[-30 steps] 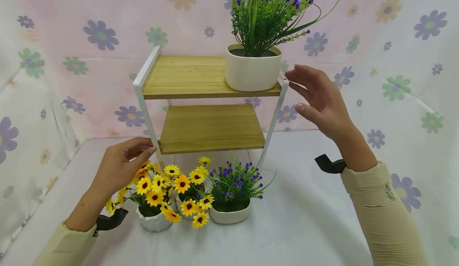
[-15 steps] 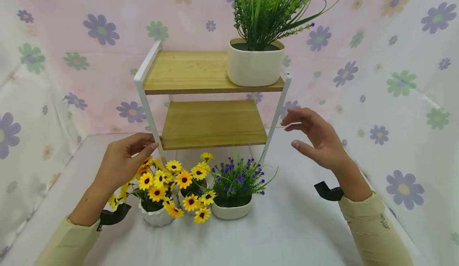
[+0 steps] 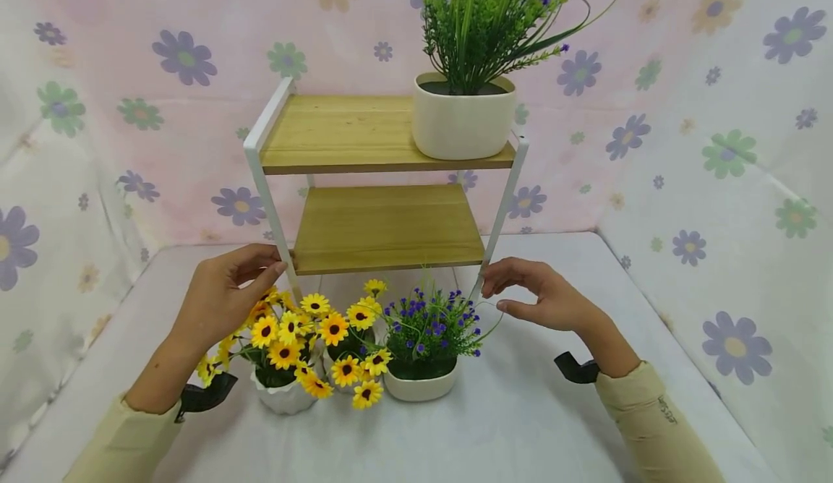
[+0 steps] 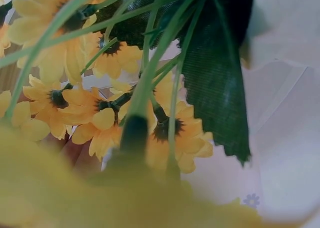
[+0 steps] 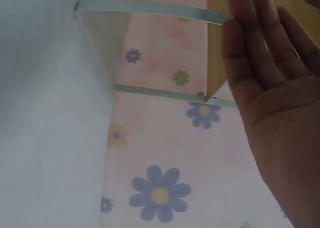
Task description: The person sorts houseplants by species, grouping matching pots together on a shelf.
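A two-tier shelf (image 3: 390, 226) with wooden boards and white metal legs stands on the white cloth. My left hand (image 3: 224, 291) holds its front left leg at lower-board height, thumb in front and fingertips partly behind. At the front right leg, the fingertips of my right hand (image 3: 543, 291) reach the metal while the thumb stays apart; the right wrist view shows that hand's fingers (image 5: 270, 48) fairly straight. On the top board's right end sits a large white planter (image 3: 464, 123) of purple flowers. Yellow flowers (image 4: 92, 106) fill the left wrist view and hide the left hand.
Before the shelf stand a scalloped white pot (image 3: 286, 398) of yellow flowers, another pot of yellow flowers (image 3: 348, 371) partly hidden, and a small oval planter (image 3: 421, 387) of purple flowers. Flower-printed fabric (image 3: 690, 143) encloses the back and sides.
My right hand has come down from beside the top board to the lower part of the right leg. The left hand keeps its place on the left leg.
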